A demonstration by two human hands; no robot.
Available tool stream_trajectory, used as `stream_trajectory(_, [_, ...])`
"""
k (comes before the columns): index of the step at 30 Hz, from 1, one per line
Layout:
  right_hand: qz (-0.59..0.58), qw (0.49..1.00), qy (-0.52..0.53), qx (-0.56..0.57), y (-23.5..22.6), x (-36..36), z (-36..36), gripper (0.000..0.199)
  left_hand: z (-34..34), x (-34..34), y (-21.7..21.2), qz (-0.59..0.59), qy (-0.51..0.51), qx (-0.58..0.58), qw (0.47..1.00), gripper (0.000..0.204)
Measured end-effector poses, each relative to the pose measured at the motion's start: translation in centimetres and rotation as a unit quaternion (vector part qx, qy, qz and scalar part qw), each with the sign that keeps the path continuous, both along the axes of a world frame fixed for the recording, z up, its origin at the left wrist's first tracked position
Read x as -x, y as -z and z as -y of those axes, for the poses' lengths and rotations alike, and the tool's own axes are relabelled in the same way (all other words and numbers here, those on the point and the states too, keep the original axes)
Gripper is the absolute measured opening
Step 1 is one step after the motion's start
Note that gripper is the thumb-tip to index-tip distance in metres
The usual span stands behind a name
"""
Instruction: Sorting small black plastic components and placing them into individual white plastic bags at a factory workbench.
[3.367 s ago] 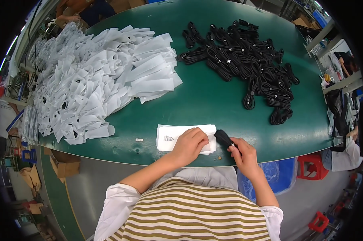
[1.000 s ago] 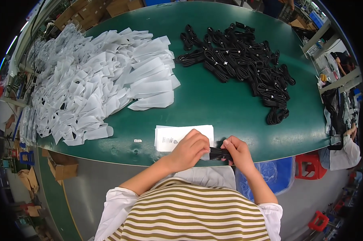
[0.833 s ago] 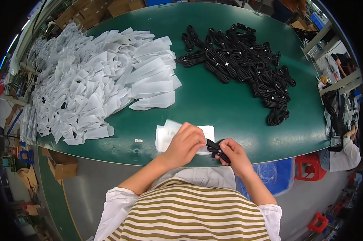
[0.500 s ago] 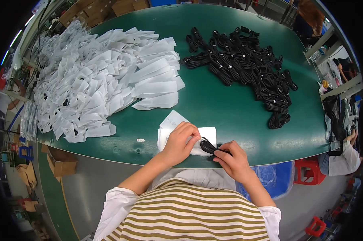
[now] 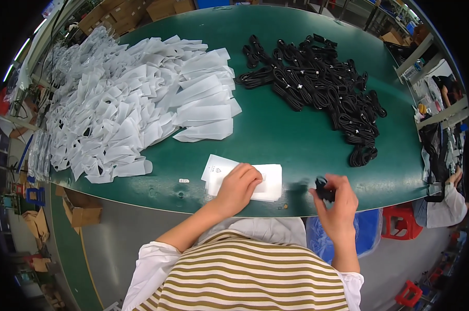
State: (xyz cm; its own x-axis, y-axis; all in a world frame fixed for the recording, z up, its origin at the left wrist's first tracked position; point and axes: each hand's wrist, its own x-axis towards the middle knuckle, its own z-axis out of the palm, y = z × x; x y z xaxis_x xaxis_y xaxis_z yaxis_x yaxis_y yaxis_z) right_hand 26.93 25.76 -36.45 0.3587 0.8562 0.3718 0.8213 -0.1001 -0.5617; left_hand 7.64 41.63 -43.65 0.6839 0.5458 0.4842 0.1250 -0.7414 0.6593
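— Pressing flat on the small stack of white bags [image 5: 265,181] at the table's [image 5: 276,135] near edge, the left hand [image 5: 238,186] has its fingers curled loosely down on the top sheet, most likely to pin the stack in place.

— And the right hand [image 5: 337,203]?

— Its fingers are pinched shut round a small coiled black cable [image 5: 325,189], held just over the near edge, a little to the right of the stack and apart from it.

— How does the cable look?

— Dark, compact, wound into a tight bundle; much of it is hidden behind the fingers, so its ends cannot be made out. It seems to match the bundles in the pile of black cables [image 5: 317,88] heaped toward the far right of the table.

— Why hold it so close to the body?

— Probably so the bundle sits within easy reach of the bags under the other hand.

— What else is about?

— A wide heap of white bags [image 5: 136,109] spreads over the far left of the table, well apart from both hands.
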Motion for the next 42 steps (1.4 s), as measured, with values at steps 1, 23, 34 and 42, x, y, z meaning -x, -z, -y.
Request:
stream_trajectory(1, [-0.008,0.999,0.040,0.026,-0.2,-0.1,-0.1,0.059,0.2,0.0,0.6,-0.012,0.002,0.037,0.999,0.008])
stream_trajectory(23, [-0.306,0.935,-0.132,0.122,5.9,1.6,-2.3,0.026,1.4,-0.8,0.7,0.034,0.007,0.199,0.979,0.009])
stream_trajectory(34, [-0.310,0.918,-0.172,0.177,4.5,1.6,-1.3,0.034,0.0,0.0,-1.2,0.017,0.095,0.062,0.993,0.019])
stream_trajectory(42, [-0.306,0.933,-0.030,0.188,5.0,2.5,-2.1,0.025,0.4,-0.2,-2.5,0.002,0.119,0.040,0.992,0.018])
